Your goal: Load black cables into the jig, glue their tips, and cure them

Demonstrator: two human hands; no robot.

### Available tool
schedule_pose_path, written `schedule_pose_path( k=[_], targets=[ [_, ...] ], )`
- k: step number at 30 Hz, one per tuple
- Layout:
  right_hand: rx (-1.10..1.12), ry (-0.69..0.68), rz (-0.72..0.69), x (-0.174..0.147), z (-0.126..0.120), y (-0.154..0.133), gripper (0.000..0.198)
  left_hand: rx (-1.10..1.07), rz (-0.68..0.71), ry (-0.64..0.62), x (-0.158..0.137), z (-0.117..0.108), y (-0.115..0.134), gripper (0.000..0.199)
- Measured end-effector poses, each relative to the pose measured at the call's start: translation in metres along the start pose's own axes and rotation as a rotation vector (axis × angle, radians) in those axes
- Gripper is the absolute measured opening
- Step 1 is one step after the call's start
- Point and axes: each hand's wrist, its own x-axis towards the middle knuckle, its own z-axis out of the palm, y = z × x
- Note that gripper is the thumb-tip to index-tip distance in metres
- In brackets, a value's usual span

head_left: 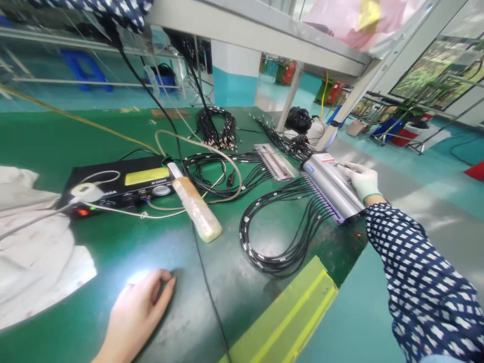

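My right hand (362, 180), in a white glove, has its fingers bent against the far edge of a silver metal fixture (333, 184) with a blue label. Part of that grip is hidden. Along the fixture's near side, a row of black cables (247, 247) enters and loops across the green table. My left hand (138, 305) is bare and rests low on the table, fingers curled in with nothing visible in them. Nearest to it is a handheld tool with a wrapped handle (198, 209), lying in front of a black control box (117, 184).
A flat slotted fixture (276, 161) with cables lies left of the silver one. Another cable bundle (217, 126) sits at the back. White cloth (34, 252) covers the left side, a yellow-green board (287, 317) the front edge. A shelf beam (257, 30) crosses above.
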Motion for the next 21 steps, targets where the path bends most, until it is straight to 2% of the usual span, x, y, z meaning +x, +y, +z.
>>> schedule_pose_path(
  k=[3,7,14,19,21],
  targets=[
    [-0.008,-0.008,0.007,-0.002,-0.001,0.006,0.033,-0.003,0.033,0.038,0.0,0.001,0.001,0.041],
    [-0.045,-0.017,0.019,-0.003,-0.006,0.012,0.037,0.009,0.021,0.029,0.0,0.0,0.003,0.043],
    [-0.074,-0.039,0.017,0.012,0.001,0.0,0.03,-0.018,-0.007,0.01,-0.001,-0.002,0.003,0.045],
    [-0.175,-0.042,0.005,0.008,-0.001,-0.001,0.032,-0.003,0.002,0.012,-0.002,0.0,0.001,0.043],
    [-0.264,-0.008,-0.037,0.004,-0.002,-0.008,0.041,0.004,-0.012,0.017,-0.003,0.0,0.001,0.043]
  ],
)
